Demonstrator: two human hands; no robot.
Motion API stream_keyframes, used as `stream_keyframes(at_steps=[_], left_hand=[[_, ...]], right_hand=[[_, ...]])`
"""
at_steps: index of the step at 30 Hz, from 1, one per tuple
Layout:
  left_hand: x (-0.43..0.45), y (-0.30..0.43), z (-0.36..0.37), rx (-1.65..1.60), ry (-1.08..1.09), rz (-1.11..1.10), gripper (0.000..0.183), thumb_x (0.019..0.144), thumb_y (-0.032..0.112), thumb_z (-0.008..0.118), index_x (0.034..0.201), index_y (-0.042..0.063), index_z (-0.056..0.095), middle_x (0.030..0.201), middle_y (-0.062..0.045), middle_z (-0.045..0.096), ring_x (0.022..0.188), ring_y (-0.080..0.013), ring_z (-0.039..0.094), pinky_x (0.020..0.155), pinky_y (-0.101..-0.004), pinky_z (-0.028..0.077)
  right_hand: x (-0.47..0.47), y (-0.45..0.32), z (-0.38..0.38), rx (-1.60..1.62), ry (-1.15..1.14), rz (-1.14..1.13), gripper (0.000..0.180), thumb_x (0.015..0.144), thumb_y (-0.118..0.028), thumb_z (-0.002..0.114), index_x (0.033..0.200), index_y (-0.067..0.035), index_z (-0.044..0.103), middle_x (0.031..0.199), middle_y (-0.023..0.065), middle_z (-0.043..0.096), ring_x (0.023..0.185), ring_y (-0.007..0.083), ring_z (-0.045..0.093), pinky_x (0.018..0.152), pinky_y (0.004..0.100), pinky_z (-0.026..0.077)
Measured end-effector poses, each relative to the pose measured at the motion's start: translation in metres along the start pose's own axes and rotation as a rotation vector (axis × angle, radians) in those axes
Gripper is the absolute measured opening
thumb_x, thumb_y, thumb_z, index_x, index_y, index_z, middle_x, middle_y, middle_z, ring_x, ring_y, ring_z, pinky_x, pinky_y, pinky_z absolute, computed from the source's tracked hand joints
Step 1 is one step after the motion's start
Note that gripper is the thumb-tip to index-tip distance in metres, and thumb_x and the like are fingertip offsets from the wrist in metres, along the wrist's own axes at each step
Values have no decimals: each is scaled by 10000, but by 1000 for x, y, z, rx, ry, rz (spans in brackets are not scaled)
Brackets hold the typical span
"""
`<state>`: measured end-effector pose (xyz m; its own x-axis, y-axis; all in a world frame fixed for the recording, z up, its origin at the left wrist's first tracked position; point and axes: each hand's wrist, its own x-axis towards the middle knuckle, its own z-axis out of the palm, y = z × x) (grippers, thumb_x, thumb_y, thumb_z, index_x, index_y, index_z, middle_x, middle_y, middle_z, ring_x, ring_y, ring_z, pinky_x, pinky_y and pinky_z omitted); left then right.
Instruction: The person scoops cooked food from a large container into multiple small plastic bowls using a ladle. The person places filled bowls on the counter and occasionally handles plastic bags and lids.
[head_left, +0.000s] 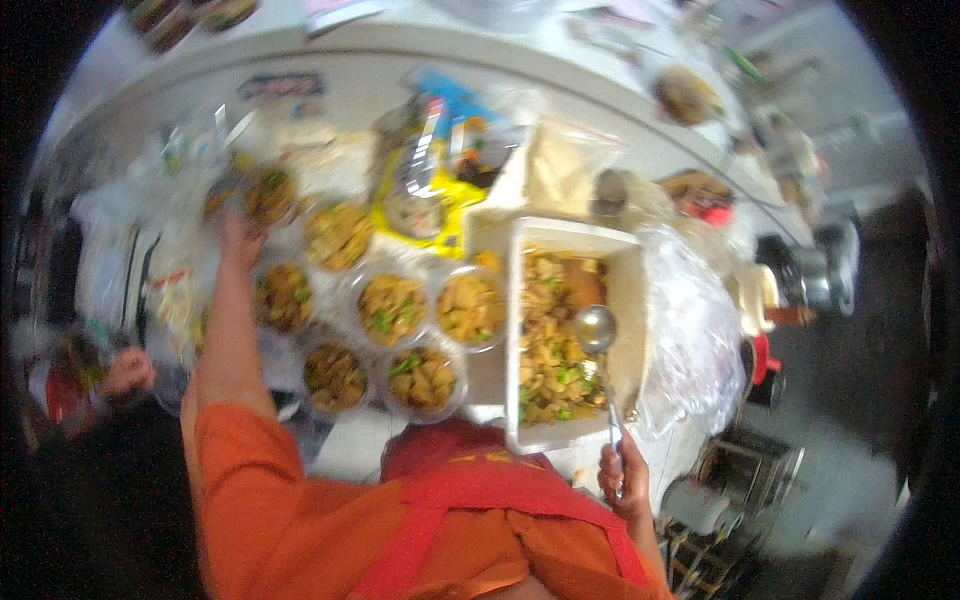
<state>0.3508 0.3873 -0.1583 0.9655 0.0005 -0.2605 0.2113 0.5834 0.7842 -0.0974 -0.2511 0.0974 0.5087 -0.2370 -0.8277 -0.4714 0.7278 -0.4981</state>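
My right hand (624, 469) is closed on the handle of a metal ladle (595, 330), whose bowl is over the cooked food (559, 345) in a white rectangular tub (514, 337). My left arm reaches forward to the far left, and my left hand (244, 236) is at a round container of food (270, 196); blur hides whether its fingers hold it. Several round clear containers filled with food, among them one with pale pieces and greens (391, 309) and one beside the tub (471, 307), stand between my left arm and the tub.
Behind the containers lies a yellow and blue plastic package (427, 202). Clear plastic sheeting (694, 330) bulges at the tub's right side. Another person's hand (127, 373) shows at the far left. A raised shelf (450, 67) runs along the back.
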Motion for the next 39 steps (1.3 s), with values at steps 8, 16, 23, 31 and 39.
stream_keyframes(at_steps=[8, 16, 23, 31, 39], left_hand=[[-17, 10, 39, 190, 210, 65, 518, 911, 433, 528, 1290, 79, 521, 1261, -95, 557, 1016, -223, 549, 817, -356, 434], [-15, -3, 107, 1138, 378, 693, 376, 939, 316, 506, 1092, -14, 602, 1059, -147, 606, 992, -254, 561, 885, -374, 435], [-102, -31, 256, 767, 109, 401, 282, 944, 253, 546, 1053, -3, 590, 920, -66, 636, 877, -164, 603, 832, -322, 469], [-121, -85, 255, 929, -160, 200, 184, 920, 174, 571, 1033, 33, 607, 951, -75, 647, 866, -180, 594, 812, -356, 480], [-137, -57, 334, 941, -13, 75, 193, 936, 193, 570, 998, 10, 581, 889, -55, 647, 809, -151, 608, 756, -306, 493]], right_hand=[[17, 5, -18, 9, -52, 14, 425, 963, -250, 462, 1374, -196, 368, 701, 32, 518, 424, 77, 360, 326, 189, 282], [7, 10, -25, -245, 47, -76, 443, 952, -199, 445, 1382, -121, 369, 656, 35, 509, 377, 95, 375, 304, 212, 275], [4, 24, -47, -159, 106, -38, 422, 993, -175, 375, 1409, -117, 343, 731, 59, 523, 431, 91, 365, 353, 214, 301], [2, 27, -60, -282, 166, -67, 438, 968, -207, 445, 1398, -144, 394, 697, 28, 516, 434, 93, 441, 340, 196, 330], [5, 39, -68, -371, 11, -172, 461, 966, -219, 439, 1402, -92, 366, 652, 43, 531, 404, 106, 421, 349, 235, 340]])
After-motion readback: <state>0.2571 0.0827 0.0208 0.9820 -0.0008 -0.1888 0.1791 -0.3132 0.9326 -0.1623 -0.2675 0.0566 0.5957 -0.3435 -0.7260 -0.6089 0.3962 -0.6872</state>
